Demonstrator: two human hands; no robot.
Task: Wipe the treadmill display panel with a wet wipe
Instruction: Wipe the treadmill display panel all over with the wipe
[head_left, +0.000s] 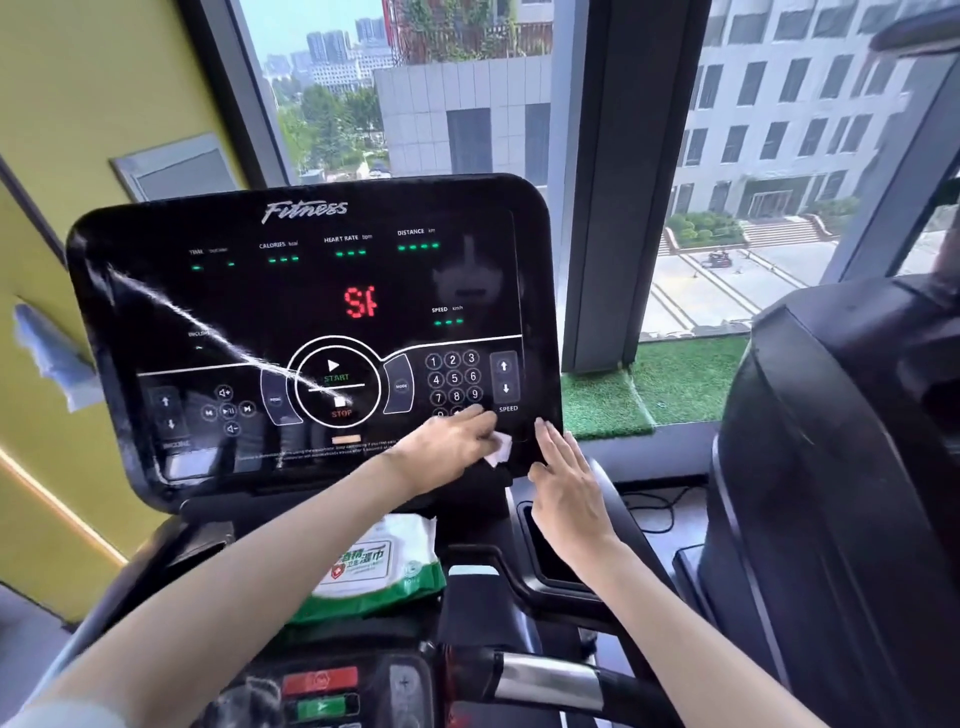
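Left hand (452, 447) pressed flat on wet wipe (500, 449) at display panel (156, 291) lower right, right hand (566, 486) spread open beside; wiping under way, leftward pass judged next.

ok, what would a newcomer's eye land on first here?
The black panel fills the middle, with red lit characters at its centre and a pale streak running diagonally across its left half. At its lower right the left hand presses a white wipe against it, with the right hand open beside it. A green-and-white wipe pack lies just below the panel.
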